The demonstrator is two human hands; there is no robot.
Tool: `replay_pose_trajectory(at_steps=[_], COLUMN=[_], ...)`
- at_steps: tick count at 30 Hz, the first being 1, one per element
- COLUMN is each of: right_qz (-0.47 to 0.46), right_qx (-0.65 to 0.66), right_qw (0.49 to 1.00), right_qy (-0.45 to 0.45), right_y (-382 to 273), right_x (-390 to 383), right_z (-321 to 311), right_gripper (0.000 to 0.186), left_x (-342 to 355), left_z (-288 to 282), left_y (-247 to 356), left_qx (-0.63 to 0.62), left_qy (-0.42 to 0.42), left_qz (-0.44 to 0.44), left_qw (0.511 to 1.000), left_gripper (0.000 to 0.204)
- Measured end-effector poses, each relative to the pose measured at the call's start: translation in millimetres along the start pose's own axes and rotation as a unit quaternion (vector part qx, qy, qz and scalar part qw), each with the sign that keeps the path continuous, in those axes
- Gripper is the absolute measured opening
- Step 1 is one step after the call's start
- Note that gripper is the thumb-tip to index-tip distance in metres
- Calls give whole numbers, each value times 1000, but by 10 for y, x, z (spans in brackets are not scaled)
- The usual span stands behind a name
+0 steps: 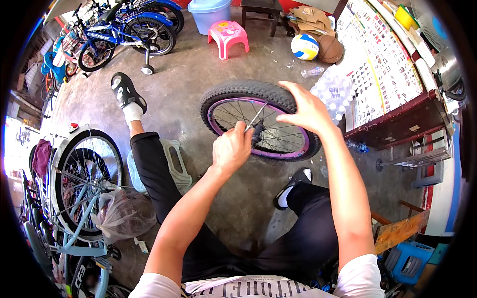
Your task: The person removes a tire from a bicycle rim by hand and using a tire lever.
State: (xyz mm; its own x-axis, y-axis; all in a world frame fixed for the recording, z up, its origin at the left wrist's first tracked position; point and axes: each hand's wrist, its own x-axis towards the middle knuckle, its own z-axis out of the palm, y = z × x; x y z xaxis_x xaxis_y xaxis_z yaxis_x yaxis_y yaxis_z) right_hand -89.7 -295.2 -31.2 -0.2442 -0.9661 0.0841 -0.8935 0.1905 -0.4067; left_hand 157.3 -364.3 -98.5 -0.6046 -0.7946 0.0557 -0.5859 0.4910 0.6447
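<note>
Closed round a slim metal tool [256, 117], the left hand [231, 147] works over the tilted purple-rimmed wheel [259, 134] out front; the right hand [309, 111] spreads wide beside the tyre [226, 92], contact hard to call. Careless pressure could skid that tool into spokes; loose support might tip everything.

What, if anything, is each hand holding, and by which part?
Left hand: a slim metal tool, gripped by its near end. Right hand: spread at the purple-rimmed wheel; whether it grips cannot be told.
</note>
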Motion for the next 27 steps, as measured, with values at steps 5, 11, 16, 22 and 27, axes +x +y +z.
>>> replay_pose_trajectory(at_steps=[5, 11, 16, 22, 27], right_qz=[78, 110, 114, 114, 88], right_qx=[-48, -13, -3, 13, 26], right_qw=[996, 994, 993, 993, 996], right_qy=[1, 21, 21, -13, 0], right_y=[78, 309, 408, 369, 459], right_x=[129, 113, 12, -37, -101], right_z=[137, 175, 176, 129, 159], right_gripper=[74, 73, 74, 77, 73], left_x=[67, 142, 745, 1470, 1550], left_z=[-109, -695, -1088, -1290, -1096], left_y=[38, -779, -842, -785, -682], left_qx=[92, 214, 281, 224, 175], left_qy=[-13, -151, -137, -273, -314], left_qz=[75, 25, 59, -30, -73], left_qw=[993, 965, 948, 935, 930], left_gripper=[27, 35, 36, 38, 39])
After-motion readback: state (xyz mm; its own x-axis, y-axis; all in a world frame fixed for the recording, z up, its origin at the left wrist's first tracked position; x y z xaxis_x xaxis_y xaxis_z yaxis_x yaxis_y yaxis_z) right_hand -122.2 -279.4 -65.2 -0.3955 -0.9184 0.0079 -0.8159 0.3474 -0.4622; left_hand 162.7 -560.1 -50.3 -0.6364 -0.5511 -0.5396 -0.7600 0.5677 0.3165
